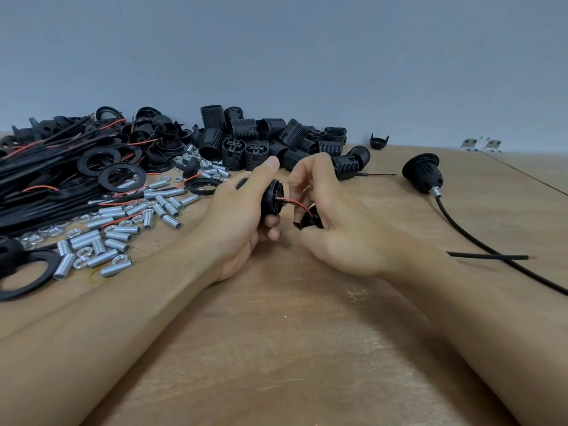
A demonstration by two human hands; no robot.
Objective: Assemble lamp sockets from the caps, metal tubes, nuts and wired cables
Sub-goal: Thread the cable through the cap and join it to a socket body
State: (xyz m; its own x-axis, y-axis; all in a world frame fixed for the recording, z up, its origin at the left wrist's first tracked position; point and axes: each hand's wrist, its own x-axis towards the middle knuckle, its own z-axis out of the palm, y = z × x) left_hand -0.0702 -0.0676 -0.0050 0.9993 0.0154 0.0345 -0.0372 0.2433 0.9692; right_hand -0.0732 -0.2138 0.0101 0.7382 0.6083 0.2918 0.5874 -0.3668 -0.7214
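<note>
Pale wooden desk (276,348) fills the near view, bare where the two forearms cross it; just beyond, the left hand (242,216) is wrapped round a round black plastic socket body (272,196), thumb over the top and fingers curled beneath, while the right hand (325,216) pinches near the thin red wire (295,202) running out of that body and cradles a small black domed cap (310,222) against the palm; both hands are therefore grasping, neither released. Socket body and cap are held close together above the desk, joined only by the wire.

Left of the hands lies a scatter of short silver threaded metal tubes (123,238) mixed with small silver hexagonal nuts (84,252); to the right a finished black socket on a black cable (424,173) rests on the desk. Farther back sit a heap of black cables with red cores (46,179) and flat black rings (123,176), then a pile of ribbed black socket shells (270,133) against the grey-blue wall (276,50).

Risk, as I judge it: the wire looks slack and thin, so closing the cap over it could trap or kink it; a hard tug might pull it out of its terminal; the cap, only lightly held, might slip into the clutter.
</note>
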